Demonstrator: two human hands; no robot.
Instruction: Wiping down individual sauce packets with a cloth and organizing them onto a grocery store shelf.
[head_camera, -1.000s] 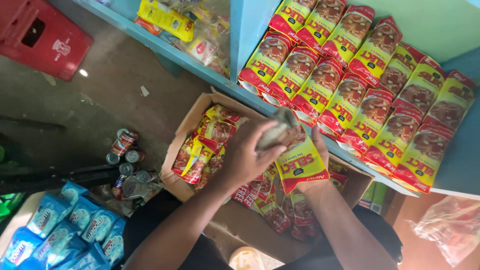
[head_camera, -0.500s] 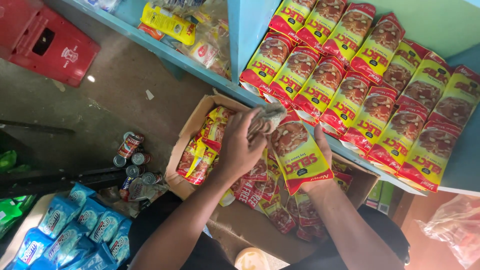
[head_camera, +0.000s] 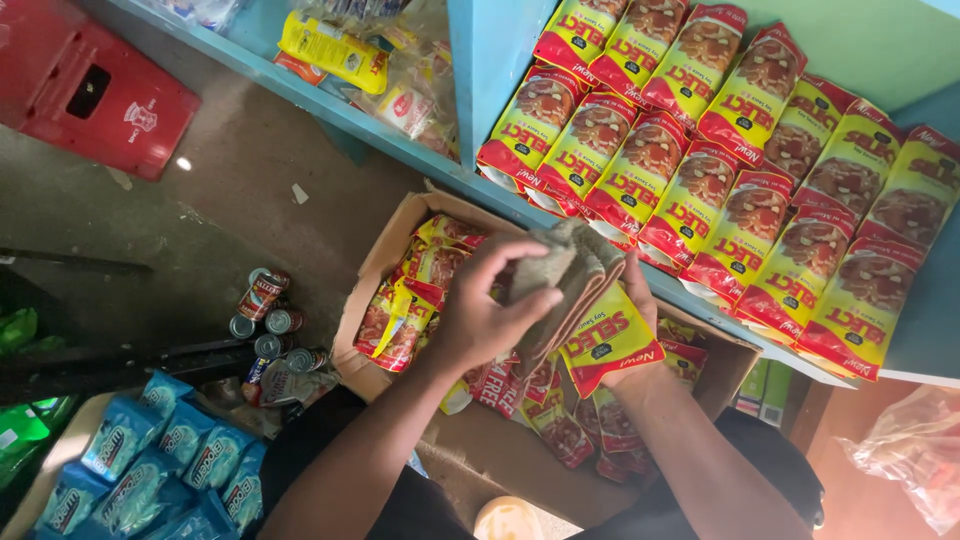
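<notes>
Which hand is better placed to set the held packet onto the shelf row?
Right, probably. The right hand already grips the packet and sits closest to the shelf row. The left hand is occupied pressing a grey cloth on it.

You get even daylight; the floor (head_camera: 200, 200) lies dimmer, the bottom right corner glares, and your hands blur slightly.

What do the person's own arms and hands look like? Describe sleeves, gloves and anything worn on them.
Both forearms are bare with no sleeves in view. The left hand and the right hand wear no gloves, and no watch, bracelet or ring shows on the wrists or visible fingers. The upper arms are out of view, so any short sleeve cannot be told. Dark clothing shows below the arms.
</notes>
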